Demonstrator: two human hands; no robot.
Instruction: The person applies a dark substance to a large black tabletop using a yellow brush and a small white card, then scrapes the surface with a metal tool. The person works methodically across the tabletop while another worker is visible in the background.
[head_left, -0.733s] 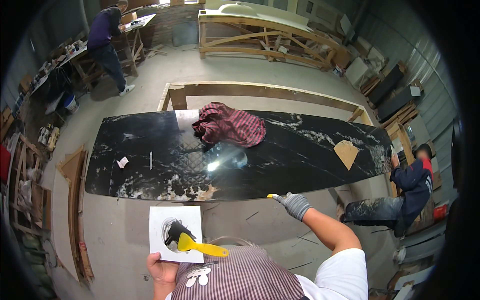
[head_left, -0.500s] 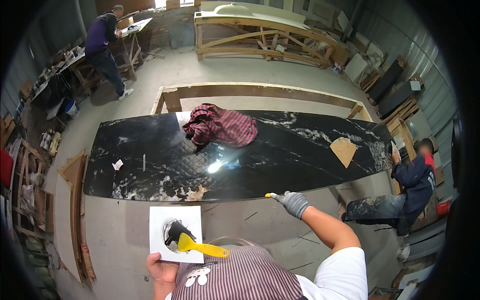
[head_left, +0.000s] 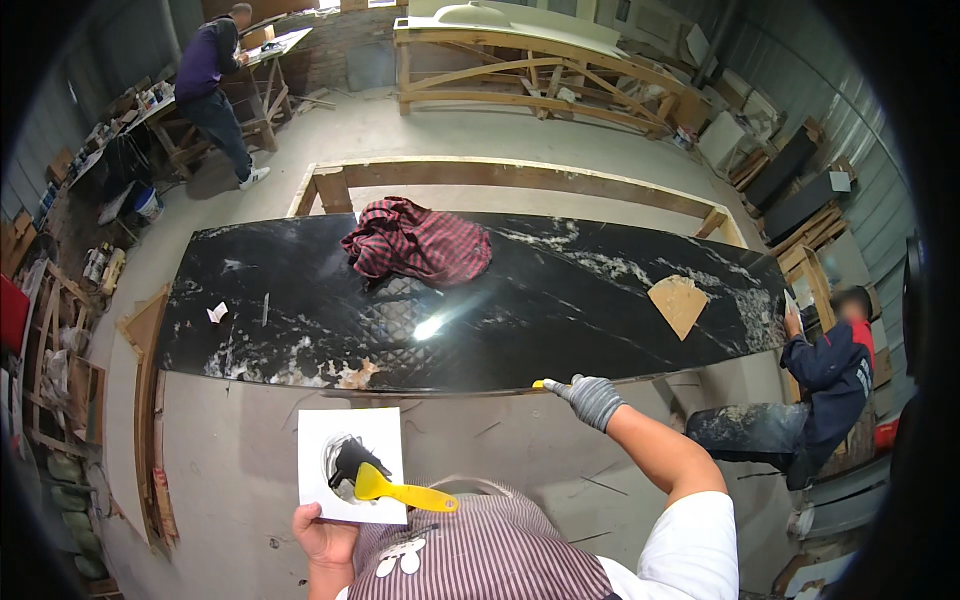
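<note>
My bare left hand (head_left: 325,537) grips the lower left corner of a white square board (head_left: 385,432), thumb on top. Black paste (head_left: 350,464) is smeared around the board's middle. A yellow plastic scraper (head_left: 420,497) lies across it, blade at the paste and handle sticking out to the right. In a grey glove, my right hand (head_left: 594,402) closes on a small yellow tool (head_left: 541,384), mostly hidden by the fingers. Its tip is at the near edge of a long black stone slab (head_left: 560,310) with white veining.
On the slab lie a red-and-black checked cloth (head_left: 425,245) and a tan wedge-shaped piece (head_left: 679,306). A co-worker (head_left: 830,370) crouches at the slab's right end. Another person (head_left: 212,85) stands at a far-left bench. Behind the slab runs a wooden frame (head_left: 480,178).
The view has shifted slightly, putting the cloth and the slab's left part further left. My right hand has moved a little rightward along the near edge. Both hands keep their holds.
</note>
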